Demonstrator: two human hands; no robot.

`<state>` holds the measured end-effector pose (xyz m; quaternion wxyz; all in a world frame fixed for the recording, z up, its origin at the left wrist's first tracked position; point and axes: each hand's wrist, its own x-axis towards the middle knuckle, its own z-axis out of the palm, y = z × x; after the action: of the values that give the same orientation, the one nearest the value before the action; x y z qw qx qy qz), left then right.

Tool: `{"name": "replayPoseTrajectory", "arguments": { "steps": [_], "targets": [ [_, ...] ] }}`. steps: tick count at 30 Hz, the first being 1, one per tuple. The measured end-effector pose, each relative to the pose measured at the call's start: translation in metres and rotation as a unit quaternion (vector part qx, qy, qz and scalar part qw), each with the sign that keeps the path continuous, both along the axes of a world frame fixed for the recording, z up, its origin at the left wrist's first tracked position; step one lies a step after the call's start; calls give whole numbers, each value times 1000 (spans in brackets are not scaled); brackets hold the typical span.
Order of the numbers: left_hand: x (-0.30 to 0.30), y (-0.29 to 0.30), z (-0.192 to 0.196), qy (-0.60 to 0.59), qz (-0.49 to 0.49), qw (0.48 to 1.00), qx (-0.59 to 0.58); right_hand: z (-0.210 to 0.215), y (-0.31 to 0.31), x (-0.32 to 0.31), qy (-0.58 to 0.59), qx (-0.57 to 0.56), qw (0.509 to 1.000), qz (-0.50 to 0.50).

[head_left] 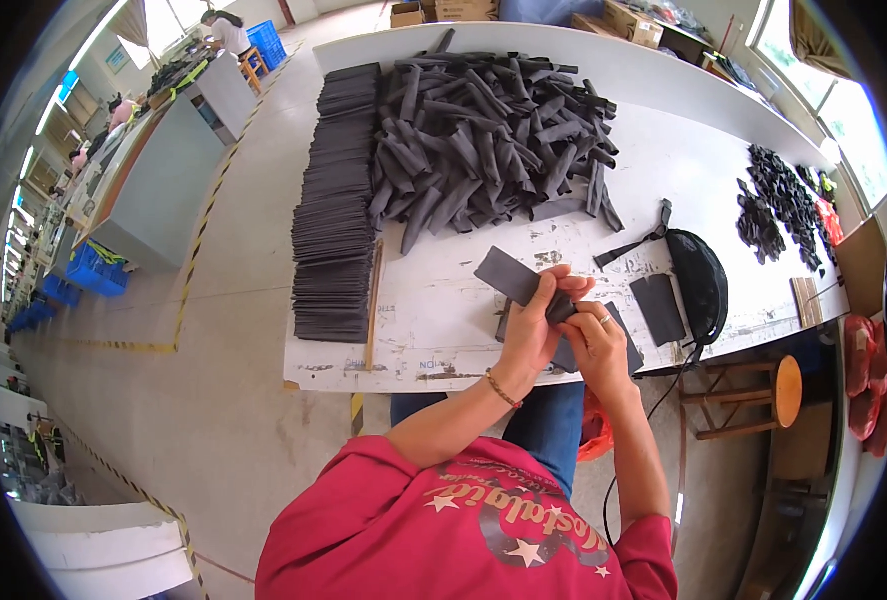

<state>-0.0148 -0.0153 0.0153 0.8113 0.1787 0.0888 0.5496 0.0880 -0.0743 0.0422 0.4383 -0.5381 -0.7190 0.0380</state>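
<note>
Above the near edge of the white table, my left hand (pixel 535 325) is closed on a dark grey fabric strip (pixel 505 274), whose flat end sticks out to the upper left. My right hand (pixel 599 345) pinches a dark folded part (pixel 560 307) at the strip's other end. The fingers hide how the two parts join. Under and beside my hands lie more flat dark pieces (pixel 620 335). A single flat dark piece (pixel 657 309) rests to their right, next to a black mesh-like pouch (pixel 697 285) with a strap.
A long stack of flat dark pieces (pixel 333 210) lines the table's left side. Beside it rises a big heap of rolled dark pieces (pixel 493 140). A wooden stick (pixel 374 305) lies by the stack. Small black parts (pixel 788 200) lie far right; a wooden stool (pixel 785 391) stands below.
</note>
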Motion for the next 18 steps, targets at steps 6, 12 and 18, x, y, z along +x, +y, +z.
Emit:
{"name": "replayPoseTrajectory", "arguments": {
  "steps": [6, 12, 18],
  "targets": [
    [0, 1, -3, -10, 0, 1000, -17, -4, 1, 1, 10, -17, 1000, 3],
    [-8, 5, 4, 21, 2, 1000, -22, -6, -3, 1, 71, -47, 996, -4],
    [-14, 11, 13, 49, 12, 999, 4, -5, 2, -27, 334, -120, 931, -87]
  ]
}}
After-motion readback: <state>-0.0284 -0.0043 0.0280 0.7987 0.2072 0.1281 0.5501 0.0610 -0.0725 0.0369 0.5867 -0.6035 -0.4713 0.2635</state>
